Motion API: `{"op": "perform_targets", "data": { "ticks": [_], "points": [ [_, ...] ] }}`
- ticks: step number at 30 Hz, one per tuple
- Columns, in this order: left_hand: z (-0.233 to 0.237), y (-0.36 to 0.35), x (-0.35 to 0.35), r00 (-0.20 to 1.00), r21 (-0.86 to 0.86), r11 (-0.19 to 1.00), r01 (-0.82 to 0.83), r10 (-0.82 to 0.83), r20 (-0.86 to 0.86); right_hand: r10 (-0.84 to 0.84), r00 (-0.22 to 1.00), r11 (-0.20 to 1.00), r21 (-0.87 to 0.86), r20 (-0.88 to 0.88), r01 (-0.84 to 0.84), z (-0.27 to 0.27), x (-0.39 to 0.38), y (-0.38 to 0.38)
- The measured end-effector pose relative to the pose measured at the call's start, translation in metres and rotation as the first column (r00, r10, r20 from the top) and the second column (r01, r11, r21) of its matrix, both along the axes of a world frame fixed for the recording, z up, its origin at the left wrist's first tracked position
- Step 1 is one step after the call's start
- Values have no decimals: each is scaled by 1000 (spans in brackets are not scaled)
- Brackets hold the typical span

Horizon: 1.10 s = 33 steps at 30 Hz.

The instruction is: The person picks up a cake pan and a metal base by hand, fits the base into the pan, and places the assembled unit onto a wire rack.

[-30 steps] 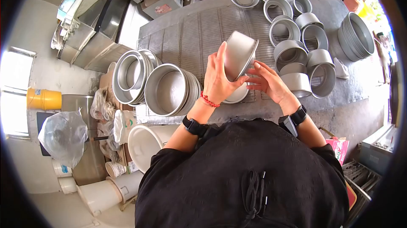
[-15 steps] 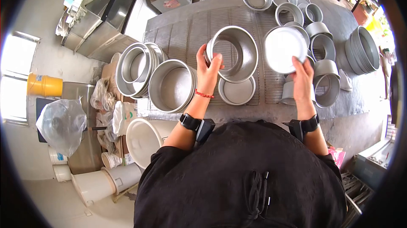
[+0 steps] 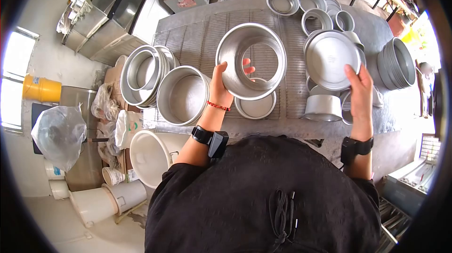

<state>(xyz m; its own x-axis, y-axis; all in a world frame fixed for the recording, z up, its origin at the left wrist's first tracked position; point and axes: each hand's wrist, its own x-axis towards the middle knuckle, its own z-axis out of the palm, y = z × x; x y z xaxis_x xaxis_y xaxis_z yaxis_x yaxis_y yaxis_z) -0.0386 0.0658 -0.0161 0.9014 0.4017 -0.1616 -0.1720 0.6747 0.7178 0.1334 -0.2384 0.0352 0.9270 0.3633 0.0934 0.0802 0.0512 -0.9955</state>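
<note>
My left hand (image 3: 221, 88) is closed around the wall of a bottomless round cake tin (image 3: 231, 60), with fingertips showing through its open middle. Its mouth faces me above the table. In my right hand (image 3: 361, 95), a flat round metal cake tin base (image 3: 331, 59) is gripped by its lower right edge. The two pieces are apart. Beneath the cake tin lies a shallow round pan (image 3: 255, 108). Left of it stand a wide deep pan (image 3: 181, 96) and a stack of nested pans (image 3: 141, 72). Behind and below the base are several metal rings (image 3: 323, 108), partly hidden.
Wire racks (image 3: 188, 36) lie on the metal table (image 3: 301, 128). More round tins (image 3: 282, 1) stand at the far edge, and a nested stack (image 3: 398, 64) at the right. A white bucket (image 3: 150, 159) stands left of my body, with a yellow bucket (image 3: 42, 88) farther left.
My left hand has brought the cake tin slightly left and closer, turning its opening more toward me. My right hand has moved right and down with the base, which has lost its bright glare.
</note>
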Motion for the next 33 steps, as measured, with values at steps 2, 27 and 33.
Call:
{"op": "perform_targets", "data": {
  "ticks": [2, 27, 33],
  "points": [
    [-3, 0, 2, 999, -11, 999, 35, -35, 35, 13, 1000, 999, 42, -6, -12, 16, 16, -17],
    [-72, -4, -1, 907, 203, 975, -93, 167, -387, 339, 935, 852, -389, -105, -352, -22, 217, 171],
    [-66, -9, -12, 899, 402, 913, -77, 238, -368, 310, 930, 787, -497, -196, -367, -102, 259, 221]
  ]
}}
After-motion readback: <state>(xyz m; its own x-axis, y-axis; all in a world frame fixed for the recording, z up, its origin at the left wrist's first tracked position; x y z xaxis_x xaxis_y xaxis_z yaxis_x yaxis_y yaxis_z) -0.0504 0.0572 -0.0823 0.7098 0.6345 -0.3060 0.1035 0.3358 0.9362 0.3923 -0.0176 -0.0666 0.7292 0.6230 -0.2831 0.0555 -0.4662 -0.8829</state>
